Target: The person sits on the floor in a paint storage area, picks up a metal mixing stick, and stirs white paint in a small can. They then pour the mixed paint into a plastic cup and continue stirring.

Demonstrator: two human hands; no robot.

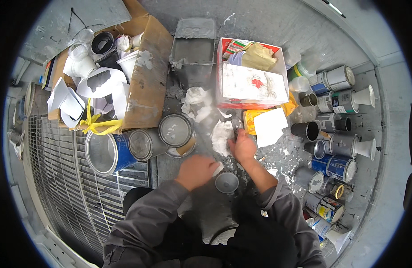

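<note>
My left hand (196, 171) is closed, with a small white wad of paper (219, 169) showing at its fingertips. My right hand (244, 146) reaches forward, its fingers drawn together at the right edge of a crumpled white paper towel (222, 136) on the floor. Its fingertips are partly hidden. Between and just below my hands stands a small round grey cup (227, 182). Beyond the towel lies another crumpled white paper (198, 103). A torn white sheet (270, 127) rests on a yellow packet (249, 121) to the right of my right hand.
A cardboard box (148, 71) full of used cups and paper stands at the far left. Paint cans (175, 130) sit below it, beside a floor grate (63, 165). Ahead are a grey-coated bin (193, 62) and a red-white box (253, 85). Several cans (338, 168) line the right wall.
</note>
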